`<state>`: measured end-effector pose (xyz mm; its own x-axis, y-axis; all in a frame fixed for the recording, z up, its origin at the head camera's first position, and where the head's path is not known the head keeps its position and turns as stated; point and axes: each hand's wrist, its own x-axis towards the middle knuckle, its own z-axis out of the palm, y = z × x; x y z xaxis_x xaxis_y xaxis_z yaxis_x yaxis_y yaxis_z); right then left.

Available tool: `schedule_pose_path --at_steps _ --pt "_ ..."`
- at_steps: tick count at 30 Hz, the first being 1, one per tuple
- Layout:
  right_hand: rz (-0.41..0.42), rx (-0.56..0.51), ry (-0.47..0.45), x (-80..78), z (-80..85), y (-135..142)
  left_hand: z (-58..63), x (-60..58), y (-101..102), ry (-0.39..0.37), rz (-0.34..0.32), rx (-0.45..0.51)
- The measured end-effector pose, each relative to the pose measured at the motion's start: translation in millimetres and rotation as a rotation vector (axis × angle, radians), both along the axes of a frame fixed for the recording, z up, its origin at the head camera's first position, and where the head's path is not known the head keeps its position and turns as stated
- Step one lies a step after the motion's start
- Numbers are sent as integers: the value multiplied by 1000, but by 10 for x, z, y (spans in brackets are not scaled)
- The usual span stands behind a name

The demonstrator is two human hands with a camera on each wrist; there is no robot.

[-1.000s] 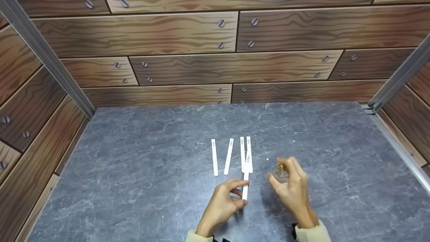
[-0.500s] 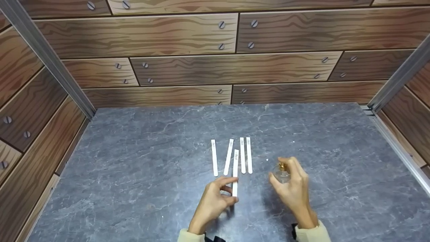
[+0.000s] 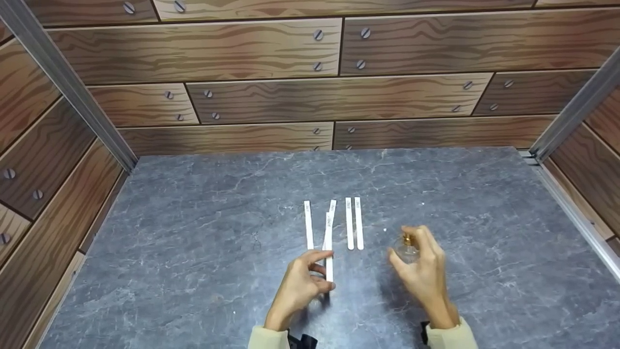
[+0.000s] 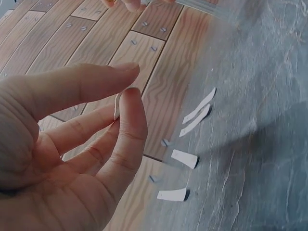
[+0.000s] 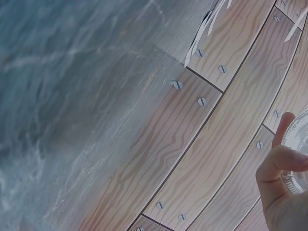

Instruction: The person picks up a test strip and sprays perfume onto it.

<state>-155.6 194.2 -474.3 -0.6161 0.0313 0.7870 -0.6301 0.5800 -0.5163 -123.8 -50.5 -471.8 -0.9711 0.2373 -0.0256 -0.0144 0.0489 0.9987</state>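
My left hand (image 3: 296, 285) pinches a white paper test strip (image 3: 329, 233) near its lower end, between thumb and finger. Printing shows at the strip's far end, and it overlaps a second strip (image 3: 333, 206) lying behind it. From the left wrist, the held strip (image 4: 117, 107) appears edge-on between the fingertips. On the right, my right hand (image 3: 426, 276) grips a clear glass perfume bottle (image 3: 406, 251) with a gold spray top (image 3: 407, 239), a finger up at the top. Ribbed glass of the bottle (image 5: 290, 180) shows at the right wrist view's edge.
Another strip (image 3: 309, 225) lies at the left on the grey marbled table (image 3: 203, 271). Two more strips, a left one (image 3: 349, 223) and a right one (image 3: 359, 223), lie side by side. Wood-patterned panels (image 3: 261, 53) wall the back and sides, with metal rails (image 3: 576, 111) at the corners.
My left hand has carried its strip leftward, away from the right-hand pair and over toward the second strip from the left. My right hand and the bottle stay nearly in place.
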Motion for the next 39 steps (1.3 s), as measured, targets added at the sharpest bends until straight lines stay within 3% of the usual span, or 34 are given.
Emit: schedule_pose_path --at_steps 7,15,24,39 --pt "1 2 16 -19 -31 3 -9 -43 -75 -34 53 -55" --pt "-6 -11 0 -6 -18 -11 -37 -71 -178 65 120 -64" --pt "-20 -10 -11 8 -5 -10 -80 -114 -240 85 188 -133" --pt "-18 17 -5 -41 -23 74 -237 -213 -317 34 347 -145"
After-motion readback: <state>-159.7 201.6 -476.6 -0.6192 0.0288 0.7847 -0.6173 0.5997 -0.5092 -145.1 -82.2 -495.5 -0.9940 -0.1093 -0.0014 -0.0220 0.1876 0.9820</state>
